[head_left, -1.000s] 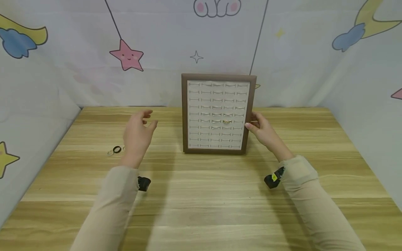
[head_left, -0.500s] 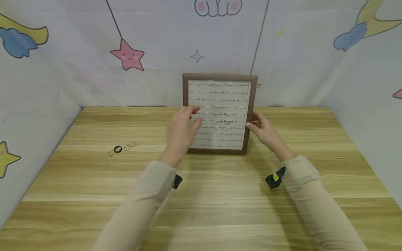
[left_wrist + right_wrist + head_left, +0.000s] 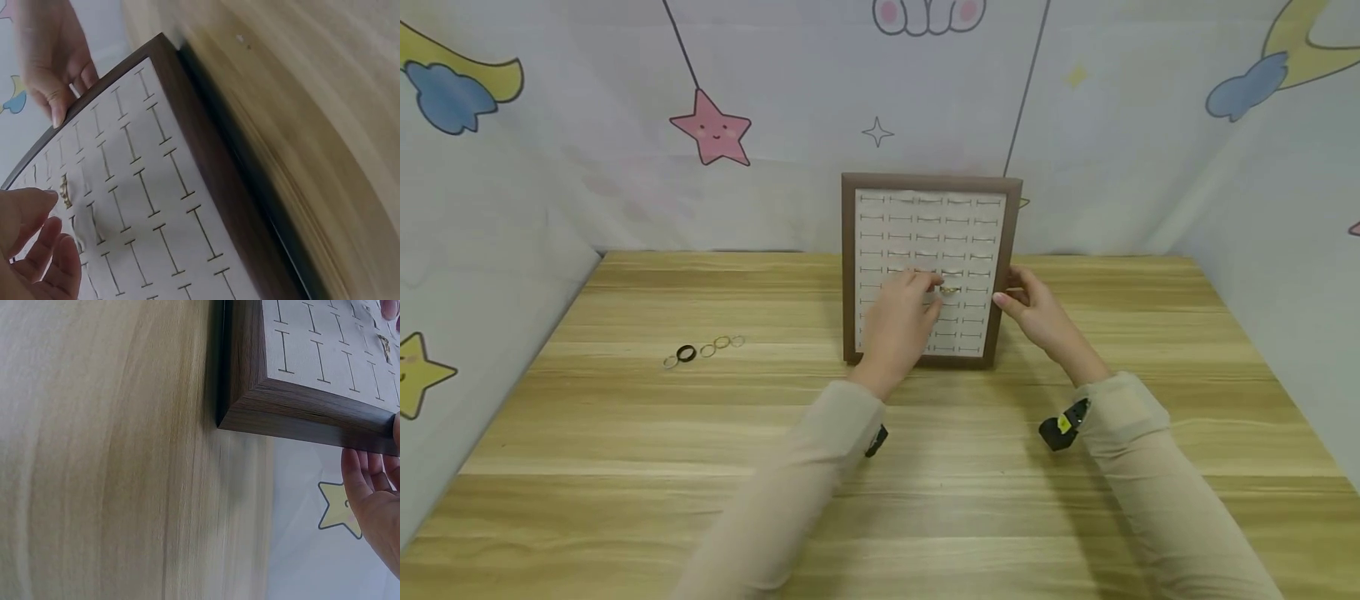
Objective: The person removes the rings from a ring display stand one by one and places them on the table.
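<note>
A ring display board [image 3: 869,333] with a brown wooden frame and a white slotted face stands upright on the table. One gold ring [image 3: 951,290] sits in a slot right of the middle. My left hand [image 3: 898,323] is in front of the face, thumb and fingers parted beside that ring; the left wrist view has the thumb tip close to the gold ring [image 3: 65,191], with nothing between the fingers. At the board's right edge, my right hand [image 3: 1037,315] grips the frame, thumb in front and fingers behind; the right wrist view shows this hand [image 3: 378,503] too.
On the table's left side lie several loose rings in a slanted row, among them a black ring [image 3: 687,353] and a gold-toned ring [image 3: 722,342]. A white curtain [image 3: 775,200] with cartoon prints hangs behind the wooden table [image 3: 625,467] and along its sides.
My left hand has moved right from beside the loose rings, across to the board's face near the gold ring. The right hand keeps its grip on the frame.
</note>
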Demonstrator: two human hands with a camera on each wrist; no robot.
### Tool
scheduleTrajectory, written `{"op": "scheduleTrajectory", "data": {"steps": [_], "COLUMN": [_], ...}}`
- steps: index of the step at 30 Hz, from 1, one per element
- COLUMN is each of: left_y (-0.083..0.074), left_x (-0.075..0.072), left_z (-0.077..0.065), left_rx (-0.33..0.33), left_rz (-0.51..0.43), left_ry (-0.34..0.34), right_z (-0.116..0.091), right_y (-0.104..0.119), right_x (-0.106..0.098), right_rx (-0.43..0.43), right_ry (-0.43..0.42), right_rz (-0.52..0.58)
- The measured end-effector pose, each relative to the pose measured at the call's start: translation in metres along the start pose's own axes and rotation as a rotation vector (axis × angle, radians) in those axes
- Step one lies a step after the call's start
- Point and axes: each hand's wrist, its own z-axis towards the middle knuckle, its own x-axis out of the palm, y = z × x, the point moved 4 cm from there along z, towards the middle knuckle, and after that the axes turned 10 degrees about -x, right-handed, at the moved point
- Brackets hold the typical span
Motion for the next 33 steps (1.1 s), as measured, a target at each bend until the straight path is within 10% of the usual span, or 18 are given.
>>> {"op": "scheduleTrajectory", "data": {"steps": [10,33], "left_y": [-0.005,-0.004], "left_x": [0.011,0.017], "left_z": [0.005,0.011], "left_rx": [0.012,-0.029], "left_rz": [0.041,0.096], "left_ry": [-0.039,0.109], "right_z": [0.000,-0.001], "right_y": [0.002,0.001], "right_x": [0.000,0.000], "right_rx": [-0.004,-0.011], "right_ry": [0.006,0.006], "right_rz": [0.008,0.027]}}
